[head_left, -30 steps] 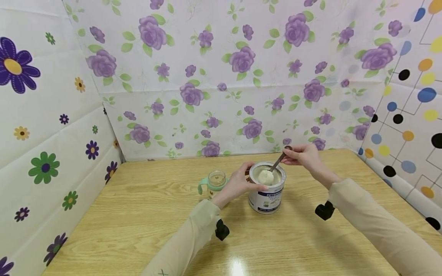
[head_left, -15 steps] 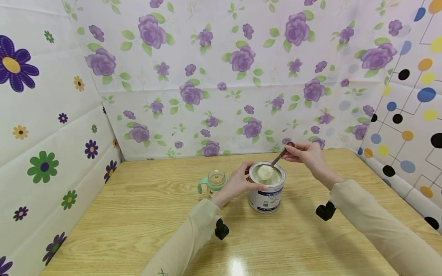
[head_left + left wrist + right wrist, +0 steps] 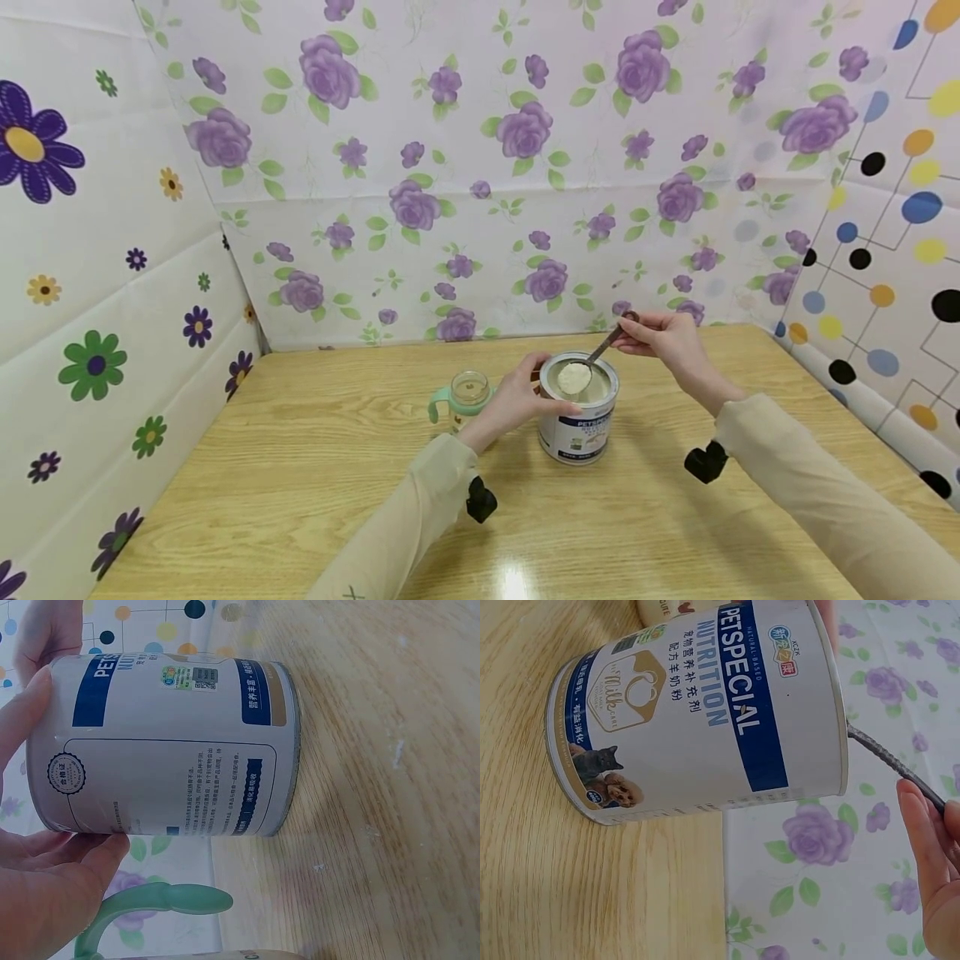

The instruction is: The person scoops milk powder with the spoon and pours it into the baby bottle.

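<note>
An uncovered white and blue tin of pet milk powder (image 3: pixel 576 437) stands upright on the wooden table. My left hand (image 3: pixel 517 398) grips it near the rim, thumb on the front and fingers on the left side. Between thumb and fingers my right hand (image 3: pixel 663 340) pinches the dark handle of a spoon (image 3: pixel 606 343), which slants down into the tin's mouth. Its bowl carries pale powder (image 3: pixel 575 377), inside the rim in the head view. The right wrist view shows the spoon's handle (image 3: pixel 885 754) passing behind the rim; the tin wall hides its bowl there.
Left of the tin, partly behind my left wrist, stands a clear bottle (image 3: pixel 470 387) with mint-green handles and no lid. One green handle (image 3: pixel 161 898) shows close under my left hand in the left wrist view. Flowered sheeting (image 3: pixel 420 267) walls the table's back.
The right hand has risen slightly, lifting the spoon's bowl of powder. The rounded mound on it now looks flatter. My left hand and the tin have stayed in place.
</note>
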